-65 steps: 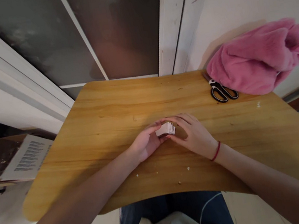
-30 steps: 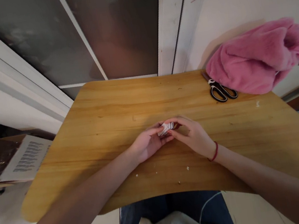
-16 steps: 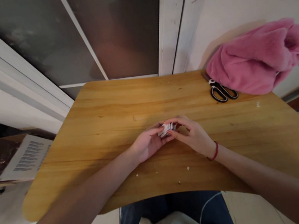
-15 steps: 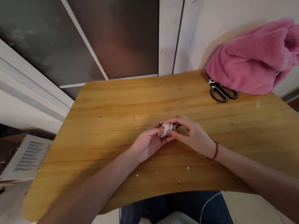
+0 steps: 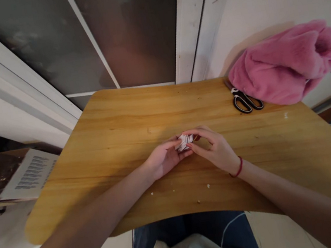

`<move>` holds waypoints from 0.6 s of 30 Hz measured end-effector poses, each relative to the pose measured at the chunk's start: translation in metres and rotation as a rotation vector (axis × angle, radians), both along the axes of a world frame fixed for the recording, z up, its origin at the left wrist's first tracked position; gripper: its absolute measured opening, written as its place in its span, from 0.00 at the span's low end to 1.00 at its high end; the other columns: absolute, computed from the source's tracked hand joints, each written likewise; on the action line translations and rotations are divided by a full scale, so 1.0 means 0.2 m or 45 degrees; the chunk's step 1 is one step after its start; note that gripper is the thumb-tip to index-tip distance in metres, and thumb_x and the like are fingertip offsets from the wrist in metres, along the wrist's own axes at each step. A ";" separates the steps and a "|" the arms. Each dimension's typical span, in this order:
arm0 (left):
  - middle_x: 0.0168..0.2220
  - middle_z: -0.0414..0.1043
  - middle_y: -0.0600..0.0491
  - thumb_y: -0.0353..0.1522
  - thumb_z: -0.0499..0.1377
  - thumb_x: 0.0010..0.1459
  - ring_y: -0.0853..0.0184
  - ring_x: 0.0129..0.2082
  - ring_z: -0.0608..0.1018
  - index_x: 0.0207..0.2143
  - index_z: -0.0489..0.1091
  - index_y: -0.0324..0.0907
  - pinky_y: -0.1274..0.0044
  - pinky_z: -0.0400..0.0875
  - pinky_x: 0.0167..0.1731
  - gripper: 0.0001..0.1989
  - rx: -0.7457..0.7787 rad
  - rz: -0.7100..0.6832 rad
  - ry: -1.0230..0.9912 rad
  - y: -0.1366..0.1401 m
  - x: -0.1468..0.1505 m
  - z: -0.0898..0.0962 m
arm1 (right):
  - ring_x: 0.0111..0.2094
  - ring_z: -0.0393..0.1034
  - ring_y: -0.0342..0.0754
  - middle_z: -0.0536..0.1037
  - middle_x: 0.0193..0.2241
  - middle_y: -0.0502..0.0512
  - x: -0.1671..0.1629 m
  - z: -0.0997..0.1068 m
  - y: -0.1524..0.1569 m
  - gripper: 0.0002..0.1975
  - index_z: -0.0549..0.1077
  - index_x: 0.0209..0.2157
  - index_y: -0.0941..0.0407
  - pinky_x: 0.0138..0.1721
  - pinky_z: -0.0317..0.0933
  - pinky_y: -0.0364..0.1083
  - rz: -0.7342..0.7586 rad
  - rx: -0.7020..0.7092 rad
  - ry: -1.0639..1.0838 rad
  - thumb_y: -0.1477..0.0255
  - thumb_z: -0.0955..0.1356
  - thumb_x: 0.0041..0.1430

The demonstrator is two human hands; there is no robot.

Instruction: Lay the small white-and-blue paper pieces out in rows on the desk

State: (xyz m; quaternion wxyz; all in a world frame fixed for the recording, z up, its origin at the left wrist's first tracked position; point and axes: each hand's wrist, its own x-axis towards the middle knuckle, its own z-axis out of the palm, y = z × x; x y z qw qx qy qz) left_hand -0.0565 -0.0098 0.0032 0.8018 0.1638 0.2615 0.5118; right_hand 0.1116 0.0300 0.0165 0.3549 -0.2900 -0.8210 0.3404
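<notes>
A small wad of folded white paper (image 5: 184, 142) with dark creases or lines is held between both hands above the middle of the table. My left hand (image 5: 165, 157) supports it from the left, thumb on top and fingers underneath. From the right, my right hand (image 5: 212, 146) pinches it with thumb and fingertips; a red cord circles that wrist. The paper's underside is hidden by the fingers.
The wooden table (image 5: 115, 123) bears black-handled scissors (image 5: 245, 101) beside a pink plush bundle (image 5: 285, 65) at the back right. Several white scraps (image 5: 208, 186) lie near the front edge. A cardboard box (image 5: 28, 173) stands left of the table.
My fingers have shifted slightly on the paper wad, and more of its creased face shows now. Both hands stay in nearly the same place.
</notes>
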 end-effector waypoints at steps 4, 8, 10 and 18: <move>0.38 0.76 0.46 0.21 0.52 0.57 0.68 0.38 0.76 0.36 0.74 0.34 0.73 0.70 0.46 0.11 -0.016 0.010 -0.002 0.00 0.00 0.01 | 0.39 0.67 0.47 0.74 0.39 0.54 0.00 0.01 0.00 0.11 0.72 0.44 0.52 0.44 0.64 0.50 -0.011 0.011 0.000 0.71 0.66 0.59; 0.38 0.76 0.45 0.21 0.51 0.57 0.67 0.38 0.77 0.37 0.74 0.32 0.73 0.70 0.45 0.11 -0.021 0.015 0.013 0.00 0.00 0.02 | 0.38 0.67 0.46 0.74 0.37 0.53 0.01 0.03 0.00 0.10 0.72 0.43 0.53 0.42 0.64 0.48 -0.023 0.006 0.023 0.72 0.66 0.58; 0.37 0.76 0.45 0.21 0.51 0.57 0.67 0.37 0.77 0.37 0.73 0.32 0.74 0.70 0.44 0.11 -0.031 0.024 0.020 0.00 0.00 0.01 | 0.38 0.67 0.45 0.74 0.37 0.53 0.01 0.03 0.00 0.10 0.73 0.42 0.53 0.42 0.64 0.48 -0.022 -0.003 0.033 0.72 0.66 0.58; 0.37 0.75 0.45 0.22 0.52 0.57 0.66 0.37 0.77 0.36 0.73 0.33 0.75 0.71 0.43 0.10 -0.040 0.020 0.036 0.00 -0.01 0.01 | 0.37 0.67 0.45 0.74 0.37 0.53 0.02 0.02 0.01 0.08 0.73 0.41 0.53 0.41 0.65 0.48 -0.025 -0.040 0.089 0.70 0.67 0.58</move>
